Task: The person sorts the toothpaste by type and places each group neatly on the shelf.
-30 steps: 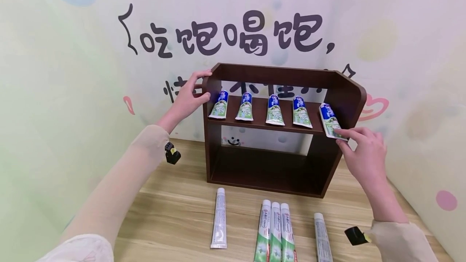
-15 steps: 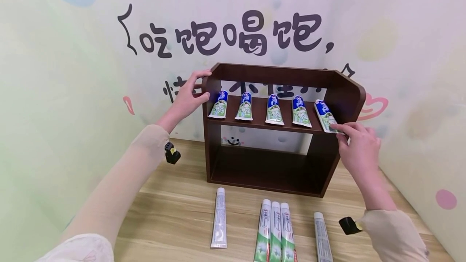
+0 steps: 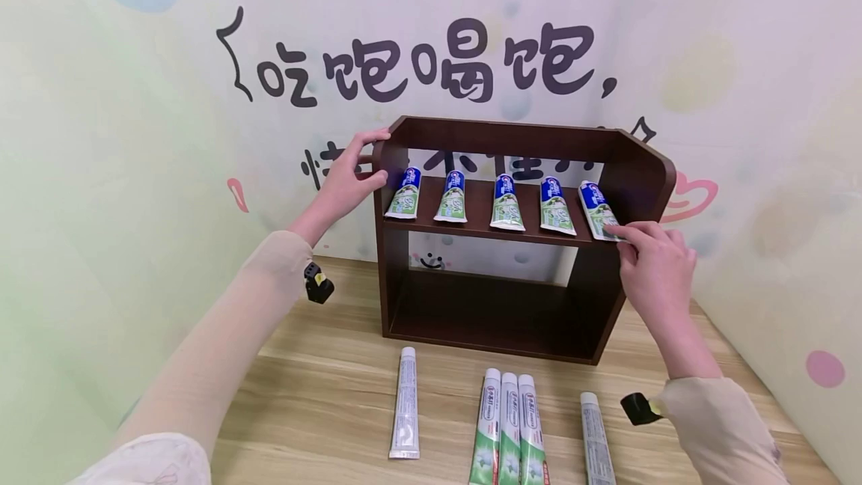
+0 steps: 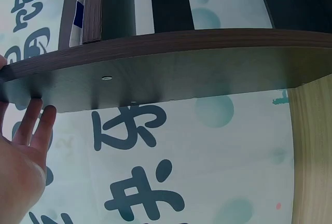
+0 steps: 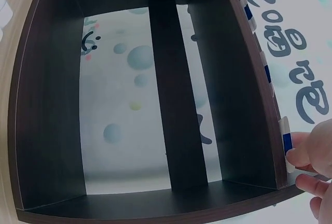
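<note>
A dark brown two-tier rack [image 3: 512,135] stands on the table with a row of blue, white and green toothpaste tubes [image 3: 507,204] lying along its upper shelf. At the shelf's right end, my right hand [image 3: 656,268] pinches the tail of the rightmost toothpaste tube [image 3: 595,204] between thumb and fingers; this tube slants, cap toward the back. In the right wrist view the pinched tube's tail edge [image 5: 287,143] shows at the shelf's front. My left hand [image 3: 343,185] grips the rack's left side panel [image 4: 171,73] near its top.
On the wooden tabletop [image 3: 323,395] before the rack lie a silver-white tube [image 3: 405,406], three green-and-white toothpaste tubes [image 3: 510,425] side by side, and another grey-white tube [image 3: 595,436]. A printed fabric wall [image 3: 202,133] stands close behind.
My right hand has moved up and left, sliding the rightmost toothpaste tube farther back onto the upper shelf. The left hand keeps its place on the rack.
</note>
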The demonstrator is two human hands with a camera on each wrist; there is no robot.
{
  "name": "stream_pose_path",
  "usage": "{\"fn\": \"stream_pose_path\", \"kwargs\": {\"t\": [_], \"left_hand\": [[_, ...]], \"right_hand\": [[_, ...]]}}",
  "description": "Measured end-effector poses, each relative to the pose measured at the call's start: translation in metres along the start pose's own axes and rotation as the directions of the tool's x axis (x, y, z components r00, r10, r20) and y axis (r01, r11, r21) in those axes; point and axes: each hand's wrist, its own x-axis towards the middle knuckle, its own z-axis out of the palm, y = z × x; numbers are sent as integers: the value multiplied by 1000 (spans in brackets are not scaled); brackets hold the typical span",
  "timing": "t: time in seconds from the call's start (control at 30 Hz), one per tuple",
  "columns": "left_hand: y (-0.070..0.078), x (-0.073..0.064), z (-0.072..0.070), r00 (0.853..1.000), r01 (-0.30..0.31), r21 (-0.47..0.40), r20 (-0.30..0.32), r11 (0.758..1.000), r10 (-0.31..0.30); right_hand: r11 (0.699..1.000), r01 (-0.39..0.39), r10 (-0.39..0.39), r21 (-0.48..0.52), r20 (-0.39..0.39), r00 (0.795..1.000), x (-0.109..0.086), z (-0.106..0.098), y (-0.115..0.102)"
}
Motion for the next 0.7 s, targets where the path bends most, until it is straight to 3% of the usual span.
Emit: {"fn": "stream_pose_path", "kwargs": {"t": [0.5,0.7], "left_hand": [[1,3,-11,995,-32,15,99,999,30],[20,-3,-13,993,3,-33,121,999,1]], "right_hand": [[999,29,-28,-39,4,1000,5,6,0],[997,45,-45,-61,1,999,5,6,0]]}}
